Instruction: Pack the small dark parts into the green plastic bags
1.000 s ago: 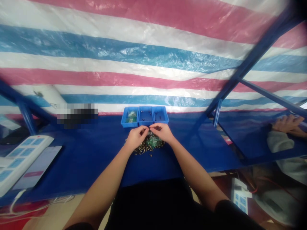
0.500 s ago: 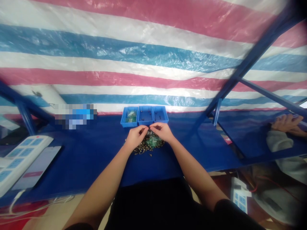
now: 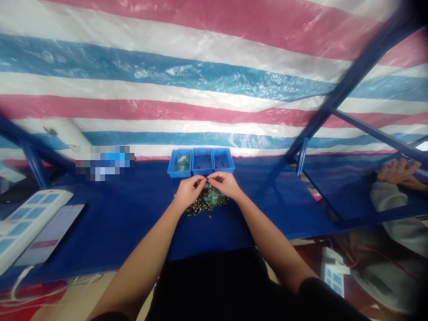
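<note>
Above a heap of small brassy and dark screw-like parts [image 3: 199, 207], my left hand [image 3: 189, 191] and my right hand [image 3: 227, 183] meet with their fingertips almost touching. Both are closed in a pinch; whatever sits between the fingers is too small to make out. Clear green pieces [image 3: 214, 196] lie in the heap under my right hand. Just beyond my fingers stand three blue bins in a row. The left bin [image 3: 170, 171] holds green and clear pieces. A few small dark parts lie in the middle bin [image 3: 202, 171] and the right bin [image 3: 228, 169].
A white power strip [image 3: 50, 196] and a phone [image 3: 47, 238] lie at the left of the blue table [image 3: 127, 223]. Blue frame bars [image 3: 302, 156] rise on both sides. At the far right are another person's hands [image 3: 397, 170]. A second power strip [image 3: 334, 278] sits lower right.
My hands stay pinched together over the heap, the right fingertips shifting very slightly left. The bins and heap look the same.
</note>
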`<state>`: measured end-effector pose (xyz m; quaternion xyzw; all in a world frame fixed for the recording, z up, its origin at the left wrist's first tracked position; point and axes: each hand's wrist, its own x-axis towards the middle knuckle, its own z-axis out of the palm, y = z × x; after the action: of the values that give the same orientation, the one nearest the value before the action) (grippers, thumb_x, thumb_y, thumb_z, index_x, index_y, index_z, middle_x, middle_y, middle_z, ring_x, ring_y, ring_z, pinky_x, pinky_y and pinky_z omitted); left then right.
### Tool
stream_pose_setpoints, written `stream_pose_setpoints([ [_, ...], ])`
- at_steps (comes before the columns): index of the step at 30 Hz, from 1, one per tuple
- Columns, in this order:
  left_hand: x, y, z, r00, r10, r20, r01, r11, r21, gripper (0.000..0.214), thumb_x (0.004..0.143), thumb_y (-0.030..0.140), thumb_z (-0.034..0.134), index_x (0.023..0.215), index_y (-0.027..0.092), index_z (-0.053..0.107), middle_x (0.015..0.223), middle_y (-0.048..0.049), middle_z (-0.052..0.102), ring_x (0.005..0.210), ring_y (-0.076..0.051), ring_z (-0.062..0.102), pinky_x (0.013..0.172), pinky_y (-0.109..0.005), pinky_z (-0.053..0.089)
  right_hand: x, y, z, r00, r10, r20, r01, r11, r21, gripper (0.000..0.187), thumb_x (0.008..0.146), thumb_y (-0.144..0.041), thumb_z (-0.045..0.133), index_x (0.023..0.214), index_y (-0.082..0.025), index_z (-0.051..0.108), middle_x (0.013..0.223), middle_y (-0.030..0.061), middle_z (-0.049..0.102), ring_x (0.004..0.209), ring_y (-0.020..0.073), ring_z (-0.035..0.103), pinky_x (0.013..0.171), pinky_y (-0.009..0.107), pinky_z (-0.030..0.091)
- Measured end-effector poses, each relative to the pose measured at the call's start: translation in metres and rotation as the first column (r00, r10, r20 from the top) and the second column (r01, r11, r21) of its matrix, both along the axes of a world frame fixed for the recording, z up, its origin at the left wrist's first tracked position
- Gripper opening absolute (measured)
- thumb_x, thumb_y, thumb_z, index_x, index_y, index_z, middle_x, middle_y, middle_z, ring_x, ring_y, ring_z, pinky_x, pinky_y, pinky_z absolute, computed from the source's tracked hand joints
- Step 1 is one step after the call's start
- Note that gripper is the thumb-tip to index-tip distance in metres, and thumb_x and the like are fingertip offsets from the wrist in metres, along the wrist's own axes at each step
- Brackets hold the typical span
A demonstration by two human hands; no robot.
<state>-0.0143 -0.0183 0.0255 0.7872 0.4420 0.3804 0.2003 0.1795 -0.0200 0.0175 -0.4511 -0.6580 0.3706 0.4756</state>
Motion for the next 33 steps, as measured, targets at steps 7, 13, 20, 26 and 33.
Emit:
stream_pose_setpoints([
  [7,-0.0008,0.002,-0.0028,0.998,-0.033,0.05,0.03,0.998,0.05,0.026,0.09,0.041,0.055,0.094,0.02,0.07,0.061,0.0034,0.059,0.055,-0.01,0.053,0.058,-0.021,0.042,-0.0004,0.0014,-0.0033,1.0,0.013,-0.028,-0.014,1.0,-0.026,0.026,0.079,-0.038,0.068,0.095,-0.018,0.074,0.09,0.0058,0.074,0.073,0.0158,0.066,0.071,0.029,0.053],
  [13,-0.0037,0.0016,0.0019,0.997,-0.033,0.073,0.032,0.999,0.02,0.028,0.089,0.043,0.058,0.096,0.02,0.072,0.069,0.0012,0.067,0.059,-0.011,0.058,0.06,-0.022,0.045,0.0003,0.0001,-0.0011,1.0,-0.007,0.001,0.007,1.0,-0.003,0.026,0.08,-0.038,0.068,0.093,-0.017,0.075,0.089,0.0062,0.075,0.07,0.0152,0.065,0.068,0.028,0.052],
  [20,-0.0043,0.0031,-0.0006,0.999,-0.011,0.045,0.012,1.0,-0.005,0.03,0.09,0.044,0.056,0.092,0.019,0.071,0.071,-0.0002,0.07,0.06,-0.013,0.06,0.06,-0.023,0.046,-0.0015,-0.0021,0.0025,0.999,-0.031,0.026,0.03,0.999,0.023,0.023,0.08,-0.036,0.068,0.092,-0.018,0.075,0.086,0.0055,0.075,0.065,0.0137,0.062,0.062,0.026,0.049],
  [26,-0.0041,0.0028,0.0,0.999,-0.014,0.041,0.015,1.0,-0.02,0.028,0.091,0.042,0.054,0.093,0.019,0.07,0.073,0.0002,0.069,0.062,-0.013,0.061,0.061,-0.022,0.046,-0.0022,-0.0025,0.0043,0.998,-0.068,0.012,0.068,0.997,0.033,0.022,0.078,-0.036,0.069,0.09,-0.019,0.076,0.087,0.0054,0.075,0.064,0.0138,0.061,0.061,0.027,0.049],
  [33,-0.0025,0.0033,0.0002,0.996,-0.019,0.09,0.02,1.0,-0.006,0.021,0.088,0.038,0.059,0.089,0.019,0.069,0.063,0.0032,0.061,0.057,-0.01,0.054,0.059,-0.021,0.043,-0.0026,-0.0014,0.0029,0.997,-0.056,-0.048,0.058,0.998,0.031,0.025,0.078,-0.037,0.07,0.094,-0.018,0.075,0.089,0.0063,0.075,0.068,0.0148,0.064,0.063,0.027,0.05],
])
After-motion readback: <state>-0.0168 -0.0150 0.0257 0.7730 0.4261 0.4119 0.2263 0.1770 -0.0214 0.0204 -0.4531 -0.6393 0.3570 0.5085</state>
